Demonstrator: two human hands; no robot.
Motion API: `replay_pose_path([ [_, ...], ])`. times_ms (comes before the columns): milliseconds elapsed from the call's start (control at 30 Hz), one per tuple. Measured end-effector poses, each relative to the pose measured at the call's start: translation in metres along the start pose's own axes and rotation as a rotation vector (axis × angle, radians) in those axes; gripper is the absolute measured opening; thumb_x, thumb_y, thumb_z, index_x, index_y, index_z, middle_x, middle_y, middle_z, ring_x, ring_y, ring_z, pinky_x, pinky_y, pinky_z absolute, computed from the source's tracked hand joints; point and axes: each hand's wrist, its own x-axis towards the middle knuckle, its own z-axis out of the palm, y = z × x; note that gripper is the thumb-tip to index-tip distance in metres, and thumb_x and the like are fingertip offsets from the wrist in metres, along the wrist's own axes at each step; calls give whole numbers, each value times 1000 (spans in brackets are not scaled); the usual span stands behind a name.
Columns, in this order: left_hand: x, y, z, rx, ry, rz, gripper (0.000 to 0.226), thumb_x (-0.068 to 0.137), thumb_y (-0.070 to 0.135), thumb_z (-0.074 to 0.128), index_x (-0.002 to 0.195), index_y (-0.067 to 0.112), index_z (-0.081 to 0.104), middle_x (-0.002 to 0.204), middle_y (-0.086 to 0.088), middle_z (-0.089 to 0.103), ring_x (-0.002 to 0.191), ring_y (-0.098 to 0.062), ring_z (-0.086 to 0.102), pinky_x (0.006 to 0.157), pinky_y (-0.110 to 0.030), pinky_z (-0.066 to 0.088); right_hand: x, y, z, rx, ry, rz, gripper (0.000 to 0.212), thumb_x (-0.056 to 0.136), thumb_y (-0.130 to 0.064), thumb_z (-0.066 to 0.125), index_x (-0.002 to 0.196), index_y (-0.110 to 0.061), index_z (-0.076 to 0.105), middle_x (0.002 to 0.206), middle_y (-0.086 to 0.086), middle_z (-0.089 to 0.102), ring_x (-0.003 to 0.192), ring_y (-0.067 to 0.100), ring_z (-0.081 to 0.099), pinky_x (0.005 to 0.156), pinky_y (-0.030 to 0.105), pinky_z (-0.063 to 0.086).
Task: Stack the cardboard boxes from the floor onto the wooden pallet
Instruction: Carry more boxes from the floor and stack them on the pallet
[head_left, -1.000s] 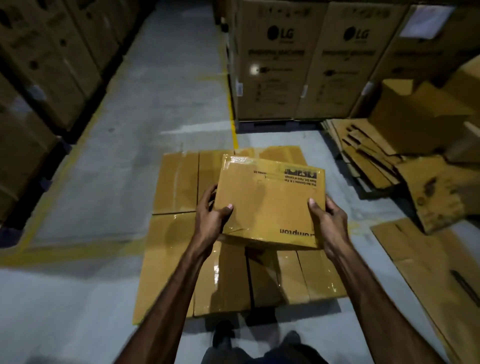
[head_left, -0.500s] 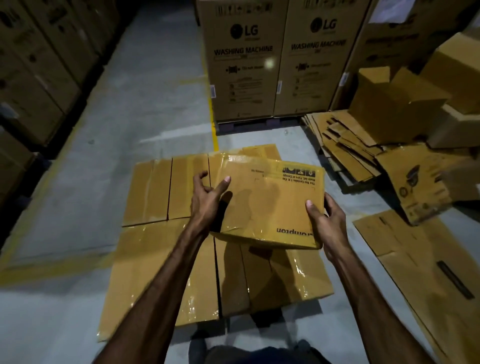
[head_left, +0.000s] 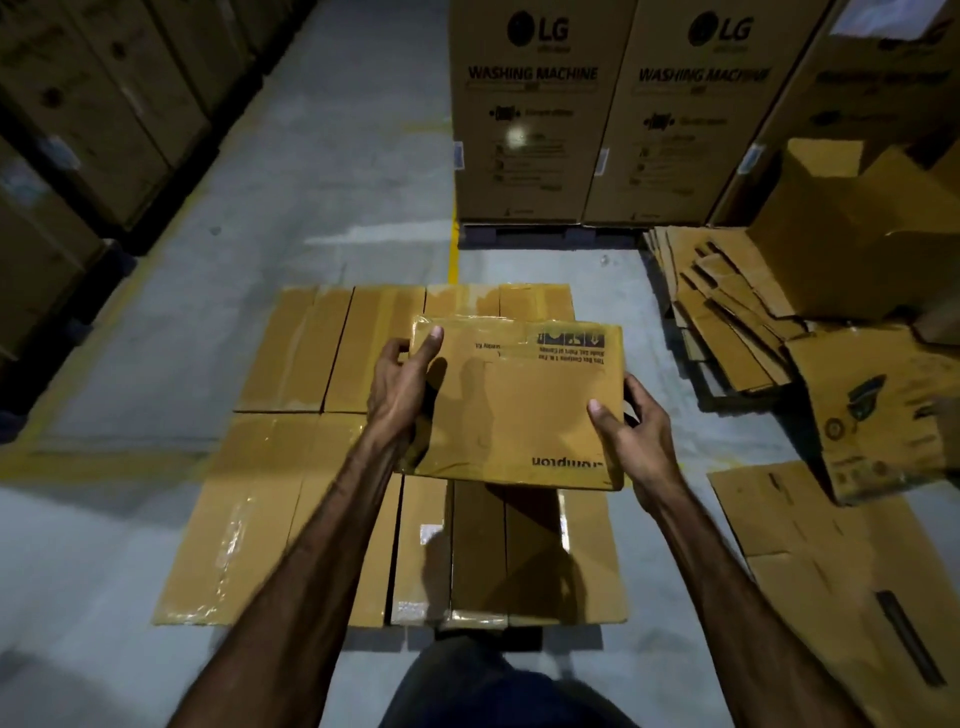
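While hovering over the layer of taped boxes (head_left: 291, 467), held the flat Crompton carton (head_left: 519, 410) in the air at both short sides, roughly level, with its near edge shadowing the row below. Clamped it with the left hand (head_left: 397, 400), thumb laid across the far left corner of the top face, fingers out of sight beneath or behind. Pinched the right edge with the right hand (head_left: 636, 441), thumb on top, fingers wrapped round the side. Could not see the wooden pallet itself, presumably hidden under that first layer.

Judged several risks. Looked glossy with tape or film on carton and layer alike, so might slip from the thumbs, or skate once set down. Could trap whatever fingers lay underneath if lowered flat without first sliding them out. Might bridge the dark seams between the boxes below and sit crooked, or overhang the right edge toward the heap of flattened cardboard (head_left: 727, 322). Worked in dim light, which could hide a poor alignment. Stood close to the near row, so a dropped carton could land on the feet.
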Motion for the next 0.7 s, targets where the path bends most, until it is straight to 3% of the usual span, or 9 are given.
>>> replay_pose_path([
  [167, 43, 17, 18, 24, 22, 70, 76, 68, 99, 57, 104, 33, 62, 114, 4, 69, 107, -26, 64, 97, -59, 53, 26, 11, 2, -33, 54, 35, 52, 96, -21, 78, 144, -24, 59, 129, -10, 72, 109, 8, 73, 87, 36, 64],
  [267, 65, 25, 25, 19, 61, 81, 73, 70, 98, 56, 98, 31, 63, 107, 2, 71, 102, -26, 66, 97, -56, 54, 47, 7, 7, -27, 87, 27, 48, 94, -21, 79, 139, -21, 61, 125, -10, 73, 105, 2, 72, 82, 29, 64],
  [333, 76, 27, 28, -6, 111, 71, 67, 76, 91, 58, 89, 25, 62, 94, -1, 71, 92, -27, 67, 91, -48, 56, 65, 1, 13, -22, 126, 35, 42, 93, -32, 79, 132, -21, 66, 120, -11, 73, 101, -1, 71, 78, 26, 62],
  [433, 86, 32, 33, -38, 242, 26, 61, 85, 83, 60, 74, 24, 51, 71, 2, 55, 73, -24, 54, 66, -35, 39, 103, -1, 21, -57, 275, 65, 41, 87, -70, 70, 94, -30, 74, 98, -11, 75, 96, 14, 70, 81, 43, 60],
  [500, 91, 33, 37, -16, 345, -26, 65, 83, 86, 58, 74, 23, 52, 69, 4, 50, 72, -24, 50, 62, -34, 30, 131, -1, 28, -63, 335, 88, 62, 86, -84, 56, 64, -26, 62, 70, -8, 64, 74, 21, 62, 70, 42, 52],
  [600, 99, 30, 48, 41, 483, -158, 87, 74, 96, 54, 102, 14, 67, 92, -2, 65, 92, -28, 60, 75, -37, 43, 172, 4, 37, -115, 287, 155, 79, 89, -89, 42, 57, -18, 48, 58, 3, 53, 58, 24, 53, 61, 39, 40],
  [700, 108, 35, 70, 115, 636, -202, 81, 68, 99, 54, 89, 21, 63, 94, -4, 66, 100, -32, 64, 88, -44, 48, 213, 19, 42, -179, 203, 284, 83, 81, -99, 34, 62, -19, 46, 61, 4, 52, 57, 21, 51, 60, 36, 35],
])
